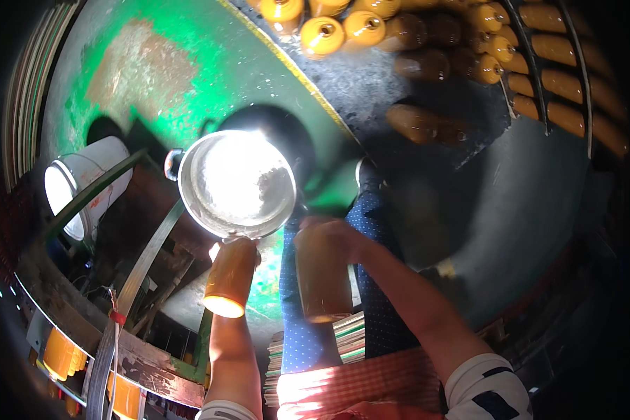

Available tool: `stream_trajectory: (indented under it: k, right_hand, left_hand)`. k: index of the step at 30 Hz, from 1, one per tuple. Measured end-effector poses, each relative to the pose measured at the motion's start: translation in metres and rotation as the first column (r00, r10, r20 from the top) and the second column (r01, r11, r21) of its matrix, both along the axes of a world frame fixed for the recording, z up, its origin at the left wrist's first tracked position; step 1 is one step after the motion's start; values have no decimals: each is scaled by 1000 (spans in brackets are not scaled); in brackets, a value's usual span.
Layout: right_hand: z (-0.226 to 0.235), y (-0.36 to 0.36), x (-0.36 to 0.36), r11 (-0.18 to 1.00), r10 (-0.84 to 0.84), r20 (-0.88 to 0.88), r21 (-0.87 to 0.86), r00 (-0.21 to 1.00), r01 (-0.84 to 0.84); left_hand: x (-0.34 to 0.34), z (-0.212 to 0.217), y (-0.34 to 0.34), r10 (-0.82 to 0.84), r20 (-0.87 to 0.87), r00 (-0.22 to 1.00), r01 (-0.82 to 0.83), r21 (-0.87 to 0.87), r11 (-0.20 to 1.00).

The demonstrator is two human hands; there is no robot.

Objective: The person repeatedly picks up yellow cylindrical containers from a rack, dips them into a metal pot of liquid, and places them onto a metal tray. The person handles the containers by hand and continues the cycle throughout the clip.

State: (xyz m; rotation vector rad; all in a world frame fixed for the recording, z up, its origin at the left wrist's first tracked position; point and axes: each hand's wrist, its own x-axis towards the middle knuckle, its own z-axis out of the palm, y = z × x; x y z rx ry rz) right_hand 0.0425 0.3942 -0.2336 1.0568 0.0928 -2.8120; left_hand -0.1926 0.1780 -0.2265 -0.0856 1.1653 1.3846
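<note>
Orange-brown ceramic cylinder (231, 276) sits gripped in the left hand (239, 243), fingers wrapped around its upper end, just below a shiny round metal bowl (236, 183). Beside it, the right hand (323, 236) is closed over the top of a second orange-brown cylinder (322, 283). Beyond both hands, rows of similar orange pieces (469, 56) lie on a dark surface (371, 80).

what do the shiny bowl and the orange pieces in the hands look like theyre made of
The bowl looks like bare polished metal: silvery, with a thin rolled rim and strong glare. The piece in the left hand and the one in the right hand look like glazed ceramic or possibly plastic: smooth, uniformly orange-brown and glossy. The pictures leave that open.
</note>
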Motion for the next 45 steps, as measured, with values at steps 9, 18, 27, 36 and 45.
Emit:
stream_trajectory:
  k: [9, 18, 27, 36, 45]
  right_hand:
    - [18, 126, 128, 70, -547, 386, 905, 743, -419]
    - [-54, 158, 155, -136, -699, 469, 654, 540, -744]
    - [-28, 153, 157, -236, -698, 522, 477, 489, -846]
    - [-37, 270, 133, -613, -336, 521, 512, 784, -602]
    - [-49, 307, 143, -401, -429, 541, 603, 723, -689]
  left_hand:
    - [-20, 5, 212, -267, -720, 640, 253, -130, 959]
    - [71, -70, 363, -130, -972, -195, 387, -197, 901]
    - [108, -35, 360, -133, -970, -204, 583, -229, 780]
    - [175, -63, 408, -112, -949, -294, 661, -287, 693]
    - [175, -58, 404, -180, -981, -75, 689, -182, 701]
